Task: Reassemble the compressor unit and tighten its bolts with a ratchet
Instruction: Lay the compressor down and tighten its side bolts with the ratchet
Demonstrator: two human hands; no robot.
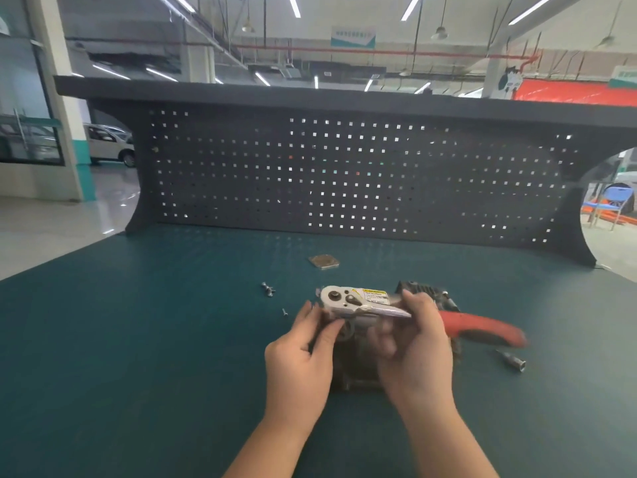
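Stretching away from both hands, the green bench ends at a black pegboard, well beyond the fingertips. Under and between the hands sits the dark compressor, mostly hidden by them; its finned end shows just past the right hand's knuckles.

The silver plate (it bears a yellow warning label) is held over the compressor, tilted, its rounded end with 2 holes toward the left hand. The right hand grips the plate's right part, fingers curled round its near edge and thumb on top. The left hand pinches the plate's left edge with narrow, bent fingers; how firmly cannot be told through the blur.

A red handle, blurred, reaches out to the right from behind the right hand; its working end is hidden, so whether it is the ratchet cannot be told. A socket lies on the bench to the right of the right hand, just nearer than the handle's tip.

Beyond the plate, well apart from the hands, lies a flat square gasket. A cluster of bolts lies beyond the left hand's fingertips, and 1 screw sits just left of those fingertips.
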